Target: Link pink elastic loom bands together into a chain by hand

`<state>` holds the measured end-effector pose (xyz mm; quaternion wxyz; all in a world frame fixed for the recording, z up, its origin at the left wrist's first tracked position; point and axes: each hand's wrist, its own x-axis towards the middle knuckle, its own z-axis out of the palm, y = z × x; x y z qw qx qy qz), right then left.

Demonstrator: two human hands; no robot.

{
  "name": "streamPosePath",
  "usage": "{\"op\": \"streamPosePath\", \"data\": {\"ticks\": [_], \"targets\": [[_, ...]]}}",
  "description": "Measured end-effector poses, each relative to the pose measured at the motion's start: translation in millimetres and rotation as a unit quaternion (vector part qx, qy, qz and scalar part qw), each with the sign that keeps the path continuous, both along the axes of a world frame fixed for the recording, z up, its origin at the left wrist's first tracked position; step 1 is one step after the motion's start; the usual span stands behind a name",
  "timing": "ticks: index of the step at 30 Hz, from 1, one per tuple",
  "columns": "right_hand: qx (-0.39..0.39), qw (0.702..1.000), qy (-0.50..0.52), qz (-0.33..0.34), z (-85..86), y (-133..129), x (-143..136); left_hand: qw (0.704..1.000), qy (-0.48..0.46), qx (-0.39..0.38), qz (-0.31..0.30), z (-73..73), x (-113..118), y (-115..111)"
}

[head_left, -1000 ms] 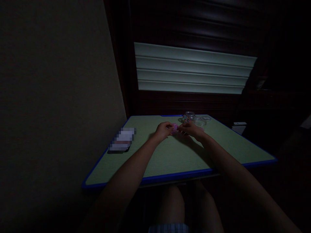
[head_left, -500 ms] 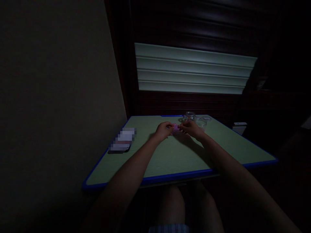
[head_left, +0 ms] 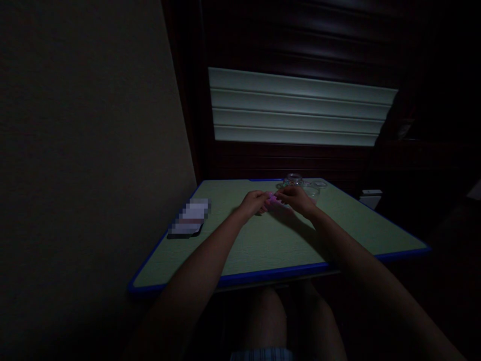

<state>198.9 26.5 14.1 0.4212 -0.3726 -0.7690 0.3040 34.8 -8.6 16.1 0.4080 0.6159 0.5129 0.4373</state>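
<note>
Above the middle of the table, a small pink, shiny object (head_left: pixel 272 199) shows between my hands; its kind is too dim and small to make out. My left hand (head_left: pixel 254 202) is closed with thumb and fingers on its left side. From the right, my right hand (head_left: pixel 295 196) reaches in, its thumb and index fingertips pinched together at the object's upper edge. Whether the right fingertips hold a separate small piece is hidden. Just behind the right hand stands a clear jar (head_left: pixel 294 178) with small colourful things in it.
A clear tub (head_left: pixel 312 190) stands right of the jar, with a round clear lid (head_left: pixel 320 184) behind it. A blurred-out flat item (head_left: pixel 191 216) lies at the left of the blue-edged table (head_left: pixel 270 245). A wall rises on the left; slatted shutters are behind.
My right fingertips have shifted slightly left and closed in on the pink object. My left fingers have drawn in further over it, so less of it shows.
</note>
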Motion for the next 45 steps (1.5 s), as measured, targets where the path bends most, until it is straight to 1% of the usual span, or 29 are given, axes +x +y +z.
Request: {"op": "streamPosePath", "data": {"ticks": [8,15,23,27,31,40,45], "targets": [[0.003,1.000,0.012,0.016,-0.3,-1.1,-0.3,1.000,0.006,0.002,0.003,1.3,0.5,-3.1],[-0.001,1.000,0.011,0.013,-0.7,0.2,-0.1,1.000,0.006,0.012,0.010,2.8,1.5,-6.2],[-0.013,1.000,0.009,0.019,-1.3,-0.3,-0.8,1.000,0.007,0.016,0.016,-0.1,2.0,-3.1],[-0.019,0.999,0.018,0.021,-0.5,-1.9,-1.1,1.000,0.000,0.016,0.010,0.8,2.6,-4.7],[-0.017,0.999,0.006,0.028,-0.5,-1.4,-0.8,1.000,-0.001,0.017,0.013,1.4,2.8,-5.4],[-0.028,0.999,0.006,0.034,-4.7,2.7,-0.8,0.999,-0.002,0.030,0.016,-4.3,1.1,1.5],[-0.038,0.999,0.006,0.031,-3.0,0.5,-2.5,0.999,0.007,0.039,0.021,-2.1,2.5,-1.2]]}}
